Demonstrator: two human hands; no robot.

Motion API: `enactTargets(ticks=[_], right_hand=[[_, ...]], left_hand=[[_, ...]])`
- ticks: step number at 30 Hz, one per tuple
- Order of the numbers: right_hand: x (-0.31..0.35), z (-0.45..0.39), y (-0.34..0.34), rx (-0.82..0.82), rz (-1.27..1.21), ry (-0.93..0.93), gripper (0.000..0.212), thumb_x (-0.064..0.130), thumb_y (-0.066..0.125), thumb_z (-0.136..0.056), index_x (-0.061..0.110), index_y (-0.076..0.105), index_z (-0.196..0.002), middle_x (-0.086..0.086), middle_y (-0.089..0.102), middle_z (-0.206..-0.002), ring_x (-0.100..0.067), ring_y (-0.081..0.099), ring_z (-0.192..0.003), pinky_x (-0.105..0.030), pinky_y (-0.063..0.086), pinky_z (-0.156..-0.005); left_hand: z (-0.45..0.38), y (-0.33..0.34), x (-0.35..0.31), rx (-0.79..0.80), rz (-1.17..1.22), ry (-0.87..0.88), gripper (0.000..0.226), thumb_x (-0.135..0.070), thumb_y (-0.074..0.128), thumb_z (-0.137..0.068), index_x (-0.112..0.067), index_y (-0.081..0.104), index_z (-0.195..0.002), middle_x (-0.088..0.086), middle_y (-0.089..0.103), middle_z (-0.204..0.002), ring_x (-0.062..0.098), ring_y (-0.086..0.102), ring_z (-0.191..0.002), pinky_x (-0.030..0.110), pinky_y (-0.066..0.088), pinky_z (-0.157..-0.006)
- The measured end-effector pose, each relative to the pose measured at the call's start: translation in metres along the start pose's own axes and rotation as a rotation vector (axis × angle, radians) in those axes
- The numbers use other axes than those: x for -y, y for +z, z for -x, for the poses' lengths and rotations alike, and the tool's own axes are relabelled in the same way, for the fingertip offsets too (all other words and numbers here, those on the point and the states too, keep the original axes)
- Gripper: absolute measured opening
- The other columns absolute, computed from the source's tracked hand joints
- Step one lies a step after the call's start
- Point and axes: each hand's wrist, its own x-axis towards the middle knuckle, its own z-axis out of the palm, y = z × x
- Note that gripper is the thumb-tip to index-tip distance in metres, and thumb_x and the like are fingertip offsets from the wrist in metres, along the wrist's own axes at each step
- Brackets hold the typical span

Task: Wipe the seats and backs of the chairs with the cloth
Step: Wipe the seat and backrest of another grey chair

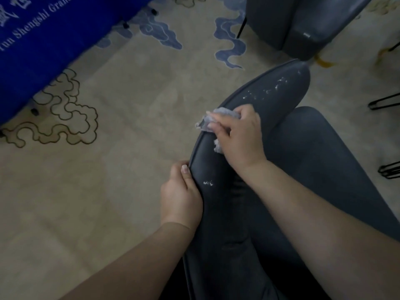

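A dark grey padded chair [218, 213] fills the lower right, its curved back rim running up to the right, its seat [320, 152] beyond. My right hand [236, 135] presses a crumpled pale cloth [218, 116] against the top of the chair back. White specks [268, 89] lie on the back farther up, and a small patch [208, 182] sits near my left thumb. My left hand [180, 197] grips the outer edge of the chair back, thumb on the rim.
A second dark grey chair [303, 24] stands at the top right. Black metal chair legs [385, 102] show at the right edge. A blue printed tablecloth [54, 40] hangs at the top left over a beige carpet [121, 105] with cloud patterns.
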Motion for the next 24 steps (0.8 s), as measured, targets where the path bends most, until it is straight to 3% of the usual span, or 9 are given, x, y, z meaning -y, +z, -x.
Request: enactTargets(ticks=[4,7,10,12,14,17,20,24], right_hand=[[0.003,0.054,-0.001,-0.022,-0.071,-0.071,0.030,0.030,0.064,-0.087,0.033,0.067,-0.117,0.000,0.039,-0.097,-0.018,0.042,-0.090,-0.025,0.039,-0.083],[0.007,0.106,-0.005,-0.030,-0.150,-0.043,0.033,0.033,0.058,-0.086,0.031,0.065,-0.119,-0.001,0.043,-0.097,-0.017,0.046,-0.088,-0.020,0.038,-0.086],[0.006,0.080,-0.001,-0.051,-0.090,-0.022,0.031,0.027,0.065,-0.084,0.029,0.068,-0.115,-0.002,0.040,-0.095,-0.020,0.045,-0.088,-0.017,0.032,-0.083],[0.008,0.048,0.002,-0.071,-0.050,0.023,0.031,0.022,0.068,-0.085,0.028,0.068,-0.115,-0.001,0.037,-0.098,-0.024,0.044,-0.091,-0.014,0.028,-0.083],[0.010,0.044,0.003,-0.067,-0.060,0.063,0.032,0.022,0.067,-0.086,0.029,0.067,-0.117,0.000,0.036,-0.101,-0.025,0.044,-0.094,-0.015,0.029,-0.084],[0.018,0.096,0.000,-0.082,-0.106,0.016,0.034,0.026,0.061,-0.088,0.029,0.064,-0.121,0.001,0.038,-0.098,-0.020,0.046,-0.089,-0.022,0.039,-0.084],[0.028,0.134,-0.003,-0.082,-0.143,0.020,0.035,0.032,0.057,-0.088,0.028,0.064,-0.121,0.000,0.041,-0.098,-0.018,0.048,-0.087,-0.023,0.040,-0.084],[0.022,0.081,0.003,-0.099,-0.043,0.034,0.032,0.020,0.068,-0.085,0.023,0.068,-0.117,-0.005,0.041,-0.096,-0.028,0.048,-0.089,-0.022,0.036,-0.083]], left_hand=[[0.000,0.001,0.003,-0.033,0.006,0.004,0.027,-0.023,0.035,-0.101,-0.014,0.060,-0.102,0.010,0.064,-0.081,0.033,0.056,-0.078,0.026,0.026,-0.059],[0.000,0.001,0.002,-0.026,0.018,-0.009,0.026,-0.025,0.034,-0.101,-0.017,0.058,-0.098,-0.010,0.053,-0.068,0.021,0.050,-0.066,0.022,0.025,-0.056],[-0.001,0.000,0.002,-0.033,0.007,-0.011,0.027,-0.025,0.034,-0.101,-0.016,0.059,-0.097,0.000,0.057,-0.073,0.023,0.048,-0.067,0.028,0.022,-0.057],[-0.001,0.000,0.001,-0.027,0.009,-0.010,0.025,-0.026,0.033,-0.101,-0.018,0.056,-0.094,-0.004,0.054,-0.070,0.019,0.046,-0.063,0.029,0.020,-0.056],[-0.001,0.000,0.001,-0.010,0.009,-0.014,0.024,-0.028,0.032,-0.101,-0.022,0.053,-0.091,-0.012,0.050,-0.068,0.010,0.043,-0.059,0.028,0.020,-0.055],[-0.001,0.000,0.003,-0.033,0.017,0.005,0.030,-0.027,0.032,-0.101,-0.014,0.058,-0.095,-0.007,0.051,-0.070,0.013,0.041,-0.060,0.027,0.022,-0.056],[-0.001,0.001,0.002,-0.015,0.039,-0.020,0.026,-0.025,0.033,-0.101,-0.017,0.055,-0.092,-0.011,0.052,-0.067,0.006,0.045,-0.058,0.022,0.027,-0.052],[-0.002,0.000,0.001,-0.020,0.015,0.000,0.029,-0.024,0.032,-0.101,-0.010,0.058,-0.095,0.009,0.060,-0.076,0.031,0.054,-0.073,0.030,0.024,-0.057]])
